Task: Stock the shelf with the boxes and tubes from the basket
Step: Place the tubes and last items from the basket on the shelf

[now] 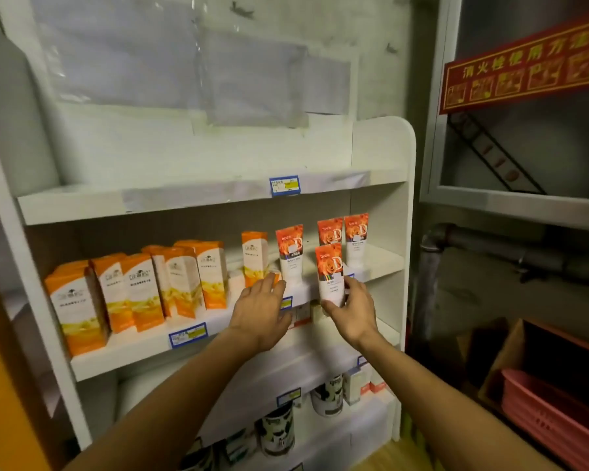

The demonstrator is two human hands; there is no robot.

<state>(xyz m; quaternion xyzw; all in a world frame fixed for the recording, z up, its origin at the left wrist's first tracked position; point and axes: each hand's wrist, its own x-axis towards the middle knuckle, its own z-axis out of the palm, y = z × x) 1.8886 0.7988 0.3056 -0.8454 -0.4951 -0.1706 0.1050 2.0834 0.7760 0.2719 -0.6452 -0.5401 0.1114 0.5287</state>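
1. Hands first: the right hand (pixel 351 309) grasps an orange-and-white plastic tube with a rose print (pixel 330 273), fingers curled round its white lower part, holding it upright at the front edge of the middle shelf board (pixel 143 351) of a white shelving unit (pixel 385 144).
2. The left hand (pixel 261 309) is released, fingers straight and spread, reaching over the same edge; its fingertips lie at the foot of a tall orange-and-white carton (pixel 254 258) that stands alone. Whether they touch it cannot be told.
3. Three more rose-print tubes stand upright farther back on that board: one (pixel 289 251) just left of the held tube, two (pixel 330 231) (pixel 356 237) behind and to its right, side by side.
4. A row of matching orange-and-white cartons (pixel 133 287) fills the left part of the board, several of them tilted.
5. Blue-edged price tags (pixel 187 334) are fixed to the shelf fronts.
6. On the lower shelf stand black-and-white patterned cans (pixel 276 433) and small boxes (pixel 354 382).
7. A pink plastic basket (pixel 555 419) sits low at the far right, well apart from both hands, just in front of a brown cardboard box (pixel 510 348).
8. A red sign with gold characters (pixel 524 68) hangs on the grey cabinet at upper right.
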